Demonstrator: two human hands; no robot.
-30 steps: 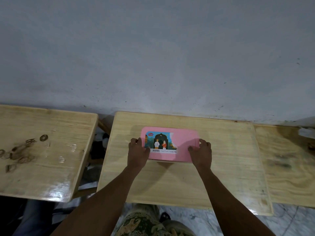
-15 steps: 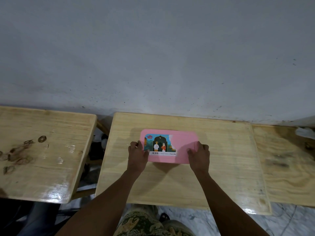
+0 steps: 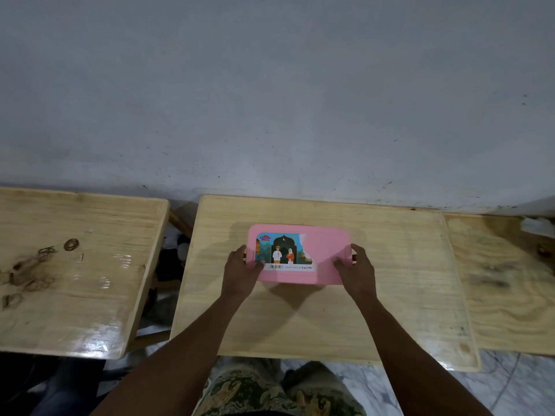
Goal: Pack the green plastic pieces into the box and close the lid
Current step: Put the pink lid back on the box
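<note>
Pink box [image 3: 321,262] between left hand [image 3: 240,273] and right hand [image 3: 359,273], each grip tight around one end.

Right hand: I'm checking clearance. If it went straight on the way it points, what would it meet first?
The box: the right hand grips its right end and points forward and slightly left across its top. Pushing on would likely shove the box along the table toward the wall.

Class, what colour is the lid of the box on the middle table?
The lid is pink; head view.
</note>
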